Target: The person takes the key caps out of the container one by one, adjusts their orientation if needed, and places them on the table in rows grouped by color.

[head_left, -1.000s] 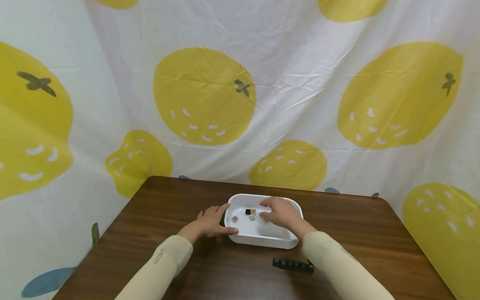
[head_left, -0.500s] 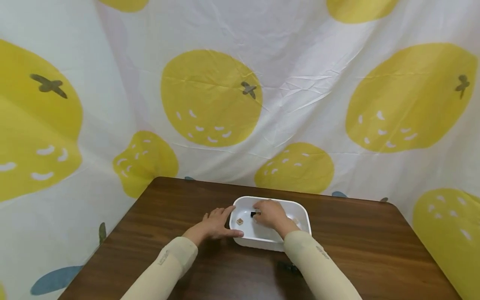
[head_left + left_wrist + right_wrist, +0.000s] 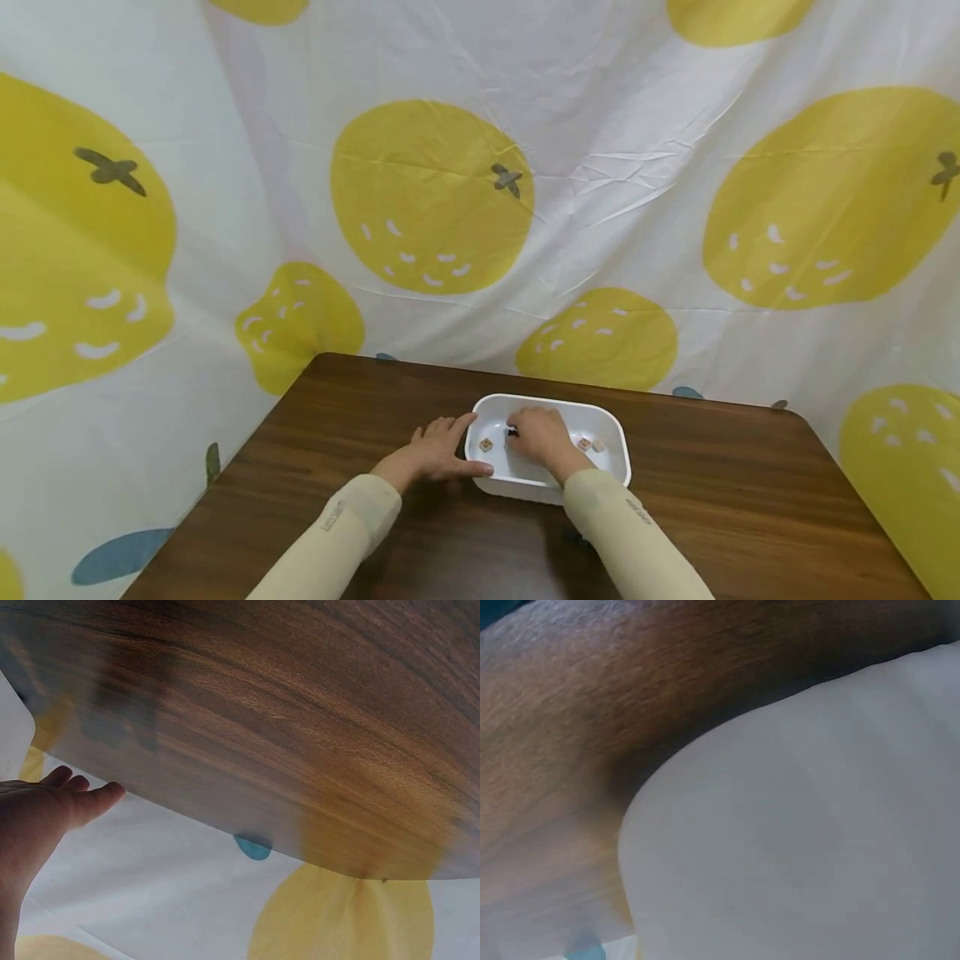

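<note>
A white rectangular tray (image 3: 552, 493) stands on the table, holding several small square pieces. My left hand (image 3: 438, 450) spans the tray's left end with extended fingers, its thumb over the front rim; in the left wrist view that hand (image 3: 45, 825) shows at the left. My right hand (image 3: 542, 433) reaches inside, curled fingertips pinching a small black block (image 3: 512, 432), mostly covered. A beige piece (image 3: 486, 445) lies left of it, and two beige pieces (image 3: 584, 444) lie to the right. The right wrist view shows the tray's outer wall (image 3: 780, 825), without the hand.
Dark brown wood-grain table (image 3: 720, 492) surrounds the tray. A black row of small blocks (image 3: 576, 535) lies in front of it, mostly hidden by my right sleeve (image 3: 622, 525). A white cloth with yellow lemons (image 3: 435, 200) hangs behind the table.
My right hand has moved left within the tray, onto the black block, uncovering two beige pieces at the right. Its forearm now covers most of the black row. My left hand stays at the rim.
</note>
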Motion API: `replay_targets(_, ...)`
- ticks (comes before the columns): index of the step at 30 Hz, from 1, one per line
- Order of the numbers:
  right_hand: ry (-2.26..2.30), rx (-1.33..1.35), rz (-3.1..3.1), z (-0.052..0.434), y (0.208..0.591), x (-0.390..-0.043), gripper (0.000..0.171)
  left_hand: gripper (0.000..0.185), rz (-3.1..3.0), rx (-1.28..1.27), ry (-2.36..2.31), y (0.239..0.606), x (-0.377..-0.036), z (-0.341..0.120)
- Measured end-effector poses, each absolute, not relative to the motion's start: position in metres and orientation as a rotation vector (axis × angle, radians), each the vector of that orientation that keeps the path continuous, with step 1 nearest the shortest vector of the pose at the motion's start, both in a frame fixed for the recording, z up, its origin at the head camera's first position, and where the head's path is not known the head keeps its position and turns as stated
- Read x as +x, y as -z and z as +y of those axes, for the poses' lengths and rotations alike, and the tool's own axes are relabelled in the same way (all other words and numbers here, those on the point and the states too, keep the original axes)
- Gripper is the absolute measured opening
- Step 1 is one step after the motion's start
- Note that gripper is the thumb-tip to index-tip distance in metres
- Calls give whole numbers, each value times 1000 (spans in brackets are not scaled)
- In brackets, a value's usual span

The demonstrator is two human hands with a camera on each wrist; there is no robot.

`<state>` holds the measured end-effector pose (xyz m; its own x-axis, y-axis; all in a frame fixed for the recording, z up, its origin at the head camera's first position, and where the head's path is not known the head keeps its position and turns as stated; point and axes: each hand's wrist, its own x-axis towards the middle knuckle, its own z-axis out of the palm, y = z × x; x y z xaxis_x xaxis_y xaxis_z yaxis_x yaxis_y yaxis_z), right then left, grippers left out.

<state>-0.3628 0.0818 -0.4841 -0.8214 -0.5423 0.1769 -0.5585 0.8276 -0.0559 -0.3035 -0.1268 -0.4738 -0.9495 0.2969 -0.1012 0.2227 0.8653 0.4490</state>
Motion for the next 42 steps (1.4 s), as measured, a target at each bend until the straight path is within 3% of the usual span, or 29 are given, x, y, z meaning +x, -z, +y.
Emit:
replay_targets(21,-187,826,-2764,94,486,-357,4,99,2853,411,-644,473,-301,-117)
replay_targets(30,-387,801,-2751,100,477,-361,29,99,2859,397,-631,474,-303,-120)
replay_targets(42,-636,715,-2826,114,468,-362,22,99,2863,369,-642,475,-304,-125)
